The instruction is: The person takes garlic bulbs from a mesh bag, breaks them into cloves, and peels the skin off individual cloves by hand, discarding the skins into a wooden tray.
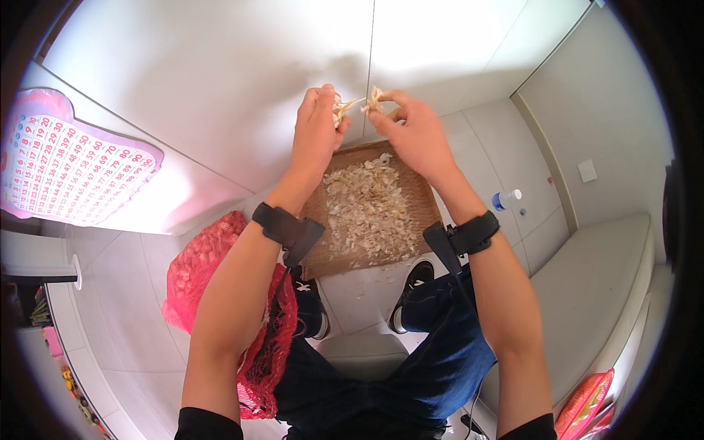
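Above the far edge of a woven brown tray (433,202), my two hands are raised close together. My left hand (314,128) is closed round a pale garlic bulb (339,111), partly hidden by the fingers. Between thumb and fingers, my right hand (416,136) pinches a papery, cream-coloured piece of garlic (372,101). A thin pale strand stretches across the small gap between the two pieces. Beneath them, loose garlic skins (370,202) lie heaped over the tray. A red mesh bag (209,249) full of garlic bulbs stands left of the tray, partly behind my left forearm.
A white panel (242,73) rises just behind my hands. On it, at left, hangs a pink number chart (81,161). A small bottle (506,199) lies right of the tray. A grey bench (594,293) runs along the right, near a red packet (584,403).
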Motion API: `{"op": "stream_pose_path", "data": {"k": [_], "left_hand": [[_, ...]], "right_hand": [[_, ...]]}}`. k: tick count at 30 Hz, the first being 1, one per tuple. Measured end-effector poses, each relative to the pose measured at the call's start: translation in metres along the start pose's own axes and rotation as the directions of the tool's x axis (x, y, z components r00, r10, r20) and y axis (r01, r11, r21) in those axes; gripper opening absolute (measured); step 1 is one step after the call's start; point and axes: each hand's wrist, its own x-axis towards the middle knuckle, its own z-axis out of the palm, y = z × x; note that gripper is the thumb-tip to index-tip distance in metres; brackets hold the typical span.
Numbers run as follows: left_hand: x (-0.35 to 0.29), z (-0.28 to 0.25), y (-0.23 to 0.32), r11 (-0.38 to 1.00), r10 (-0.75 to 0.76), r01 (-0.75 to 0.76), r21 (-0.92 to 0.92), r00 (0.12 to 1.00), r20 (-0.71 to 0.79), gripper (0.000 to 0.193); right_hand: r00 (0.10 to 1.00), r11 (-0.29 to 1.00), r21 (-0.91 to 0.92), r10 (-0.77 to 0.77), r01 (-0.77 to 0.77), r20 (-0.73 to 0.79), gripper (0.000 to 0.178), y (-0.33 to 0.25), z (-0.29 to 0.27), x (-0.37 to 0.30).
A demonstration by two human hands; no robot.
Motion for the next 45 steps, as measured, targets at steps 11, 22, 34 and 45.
{"op": "stream_pose_path", "data": {"k": [11, 22, 34, 45], "left_hand": [[0.009, -0.014, -0.008, 0.903, 0.008, -0.137, 0.407, 0.953, 0.303, 0.040], [0.003, -0.019, 0.004, 0.986, -0.162, 0.168, -0.016, 0.966, 0.203, 0.045], [-0.001, -0.010, -0.005, 0.950, -0.217, 0.245, -0.196, 0.964, 0.153, 0.047], [-0.003, -0.011, -0.001, 0.974, -0.143, 0.177, -0.139, 0.963, 0.227, 0.052]], "right_hand": [[0.961, 0.894, -0.354, -0.240, 0.274, 0.137, 0.015, -0.012, -0.001, -0.006], [0.962, 0.958, -0.119, -0.245, 0.259, 0.122, 0.009, -0.036, -0.001, -0.013], [0.951, 0.955, -0.145, -0.224, 0.258, 0.215, 0.013, -0.041, 0.006, -0.024], [0.987, 0.987, -0.084, -0.133, 0.140, 0.086, 0.026, -0.041, -0.006, -0.016]]}}
